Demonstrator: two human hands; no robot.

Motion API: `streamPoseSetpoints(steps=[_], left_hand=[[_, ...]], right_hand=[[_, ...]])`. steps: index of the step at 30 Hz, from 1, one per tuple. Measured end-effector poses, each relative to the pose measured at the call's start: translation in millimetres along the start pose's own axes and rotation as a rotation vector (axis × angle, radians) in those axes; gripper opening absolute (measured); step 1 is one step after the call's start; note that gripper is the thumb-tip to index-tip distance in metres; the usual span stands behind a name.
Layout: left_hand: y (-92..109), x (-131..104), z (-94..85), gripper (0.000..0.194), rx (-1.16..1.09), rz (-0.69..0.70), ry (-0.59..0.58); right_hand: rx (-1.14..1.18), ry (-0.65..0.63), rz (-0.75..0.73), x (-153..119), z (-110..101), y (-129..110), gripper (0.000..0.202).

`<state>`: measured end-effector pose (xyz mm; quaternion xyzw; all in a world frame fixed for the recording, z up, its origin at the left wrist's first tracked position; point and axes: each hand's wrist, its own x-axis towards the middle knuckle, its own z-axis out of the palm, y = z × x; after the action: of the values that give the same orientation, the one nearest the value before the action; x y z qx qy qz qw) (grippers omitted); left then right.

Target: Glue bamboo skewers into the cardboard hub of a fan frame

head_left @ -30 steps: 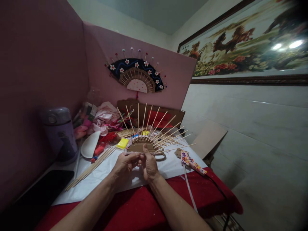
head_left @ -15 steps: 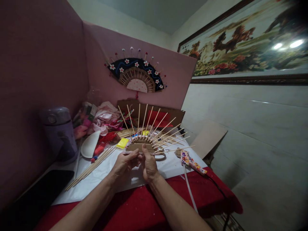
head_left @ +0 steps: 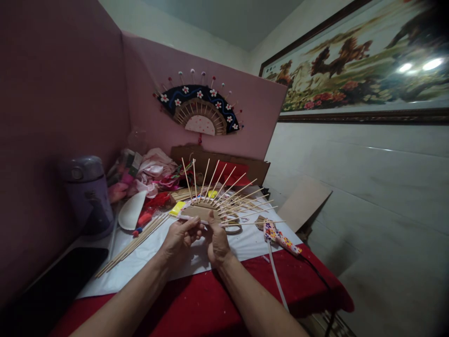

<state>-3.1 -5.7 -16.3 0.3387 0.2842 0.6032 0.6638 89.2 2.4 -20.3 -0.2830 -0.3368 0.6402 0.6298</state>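
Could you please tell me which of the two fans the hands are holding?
The cardboard fan with plain-tipped sticks; the dark flowered fan is against the pink board.

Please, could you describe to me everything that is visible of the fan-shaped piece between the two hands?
The fan-shaped piece has a flat brown half-round body that looks like cardboard, with pale edging along its near side. Thin, bare, wood-like sticks spread from its curved far edge, the rightmost lying nearly level in the picture. The left hand holds the near edge; the right hand grips beside it, thumb on the upper face. The underside is hidden.
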Motion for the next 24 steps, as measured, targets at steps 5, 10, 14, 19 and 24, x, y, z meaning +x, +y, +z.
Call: streamPoseSetpoints(steps=[5,10,14,19,24], left_hand=[[-0.7,1.1,0.1,0.013,0.018,0.012,0.029],[-0.5,0.0,1.9,0.017,0.031,0.017,0.071],[0.1,-0.7,3.2,0.023,0.044,0.022,0.061],[3.3,-2.1,4.3,0.024,0.013,0.035,0.096],[5.4,-2.3,6.0,0.022,0.039,0.035,0.102]], right_hand=[[0.019,-0.016,-0.018,2.3,-3.1,2.1,0.033],[0.029,-0.042,0.024,4.3,-5.6,4.7,0.032],[0.038,-0.030,0.029,4.6,-6.2,4.4,0.027],[0.037,0.020,-0.012,5.6,-8.1,3.0,0.027],[0.042,0.048,0.011,7.0,-9.6,3.5,0.028]])
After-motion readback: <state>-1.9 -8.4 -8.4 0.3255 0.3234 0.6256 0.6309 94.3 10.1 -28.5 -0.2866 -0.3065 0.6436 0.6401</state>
